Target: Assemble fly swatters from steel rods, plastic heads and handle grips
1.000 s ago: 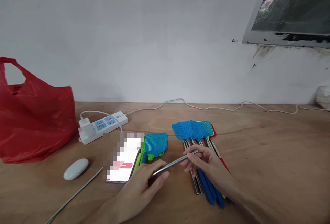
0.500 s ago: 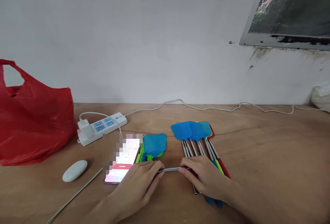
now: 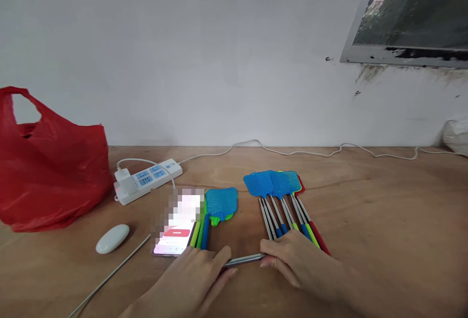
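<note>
My left hand [image 3: 199, 271] and my right hand [image 3: 294, 258] are closed around opposite ends of a thin silvery metal rod [image 3: 244, 260], held level just above the table. Both ends are hidden in my fingers. Beyond my right hand lies a fan of fly swatters with blue heads [image 3: 272, 184], metal shafts [image 3: 273, 215] and blue, yellow-green and red handles [image 3: 319, 240]; that hand covers part of them. Beyond my left hand are loose swatter heads [image 3: 221, 202], blue over green, with separate green and blue handles [image 3: 204, 232] beside them.
A lit phone [image 3: 179, 225] lies left of the handles. Farther left are a white mouse [image 3: 112, 238], a white power strip [image 3: 149, 179] with cables, and a red plastic bag [image 3: 54, 167]. A white cord [image 3: 292, 153] runs along the wall.
Both hands have moved nearer to me with the metal rod, and it now tilts slightly. More of the loose handles and the swatter shafts shows. The view has shifted a little.
</note>
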Demonstrator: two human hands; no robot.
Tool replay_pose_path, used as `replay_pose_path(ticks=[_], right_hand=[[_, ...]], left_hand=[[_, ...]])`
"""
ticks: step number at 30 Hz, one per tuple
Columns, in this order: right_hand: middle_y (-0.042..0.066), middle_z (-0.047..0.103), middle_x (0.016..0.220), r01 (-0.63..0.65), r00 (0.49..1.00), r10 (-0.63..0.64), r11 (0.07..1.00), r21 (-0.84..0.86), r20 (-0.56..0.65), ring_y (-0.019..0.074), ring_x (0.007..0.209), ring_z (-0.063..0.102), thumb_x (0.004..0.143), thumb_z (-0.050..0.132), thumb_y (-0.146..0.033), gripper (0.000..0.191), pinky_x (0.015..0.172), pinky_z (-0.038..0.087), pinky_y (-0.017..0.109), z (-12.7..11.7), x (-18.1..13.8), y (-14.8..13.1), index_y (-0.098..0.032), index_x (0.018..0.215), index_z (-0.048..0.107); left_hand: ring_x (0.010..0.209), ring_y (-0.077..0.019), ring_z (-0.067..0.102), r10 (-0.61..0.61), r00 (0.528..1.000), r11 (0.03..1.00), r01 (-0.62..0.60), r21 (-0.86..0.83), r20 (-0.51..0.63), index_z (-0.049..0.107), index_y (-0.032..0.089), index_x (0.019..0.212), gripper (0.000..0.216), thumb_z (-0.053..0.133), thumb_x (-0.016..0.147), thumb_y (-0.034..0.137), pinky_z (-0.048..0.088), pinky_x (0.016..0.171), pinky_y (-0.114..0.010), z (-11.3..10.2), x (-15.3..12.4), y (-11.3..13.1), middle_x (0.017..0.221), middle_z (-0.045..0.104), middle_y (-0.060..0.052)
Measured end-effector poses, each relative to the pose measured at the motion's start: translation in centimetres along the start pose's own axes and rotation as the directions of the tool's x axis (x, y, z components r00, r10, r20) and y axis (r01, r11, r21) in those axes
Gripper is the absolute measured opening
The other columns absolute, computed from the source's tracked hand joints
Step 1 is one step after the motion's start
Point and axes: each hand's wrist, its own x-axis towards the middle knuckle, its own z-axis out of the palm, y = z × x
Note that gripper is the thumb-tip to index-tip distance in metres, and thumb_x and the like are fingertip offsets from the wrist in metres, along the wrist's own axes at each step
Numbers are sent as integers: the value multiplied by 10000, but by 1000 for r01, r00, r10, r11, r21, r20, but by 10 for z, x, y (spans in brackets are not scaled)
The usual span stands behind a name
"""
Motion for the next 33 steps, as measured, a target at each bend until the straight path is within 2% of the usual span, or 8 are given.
replay_pose_path(ticks=[7,10,14,18,20,24,28,33], right_hand=[[-51,463,571,-2,1000,3,987,163,-5,124,476,380,1038,402,-333,330,487,185,284,-4,-9,2,-230,732,468],[-50,439,570,-3,1000,5,977,213,-8,127,512,386,1035,404,-358,359,508,206,279,-9,-10,1,-228,705,462],[-41,451,586,-10,1000,11,966,258,-5,131,539,396,1035,387,-364,379,529,237,272,-11,-12,4,-225,691,462],[-44,466,563,-45,999,42,921,387,14,125,516,405,1038,375,-394,410,525,266,263,-7,-24,17,-226,688,507],[-19,567,641,-106,994,111,924,368,9,142,608,504,1040,386,-390,372,569,320,257,-5,-31,21,-230,764,578],[-6,598,649,-128,989,146,944,303,-37,154,612,540,1041,362,-422,400,566,335,263,-7,-33,18,-230,757,569],[-1,603,649,-102,991,119,969,223,-63,162,585,538,1051,304,-463,435,531,307,270,-13,-24,3,-234,761,533],[-1,606,676,-84,990,103,978,190,-94,154,590,529,1061,297,-453,435,532,282,276,-8,-20,-2,-224,756,507]], left_hand=[[555,-228,605,-7,999,999,8,-46,38,523,225,870,408,220,1075,405,256,477,-300,-1,-3,5,674,664,-30],[554,-228,597,-10,997,999,14,-46,73,520,222,850,372,273,1060,405,242,472,-298,-7,-2,9,677,660,-36],[593,-223,620,-57,981,998,59,-5,183,540,214,849,307,375,1035,396,238,474,-287,-17,-1,17,733,691,-45],[572,-226,623,-86,982,996,84,22,169,579,216,859,311,386,1029,391,231,459,-290,-16,-4,16,725,707,-44],[566,-220,624,-92,989,996,91,16,114,590,219,834,345,376,1029,405,259,469,-285,-12,-8,11,700,703,-41],[641,-258,658,-120,992,990,121,73,-27,617,225,878,306,397,1010,391,335,529,-294,-5,-9,5,745,719,-60],[678,-273,678,-120,992,990,118,80,27,597,217,915,231,389,1004,268,354,548,-304,-5,1,14,818,734,-65],[697,-249,698,-74,996,997,74,1,50,563,215,1038,186,417,1031,330,357,529,-274,0,8,29,906,748,-62]])
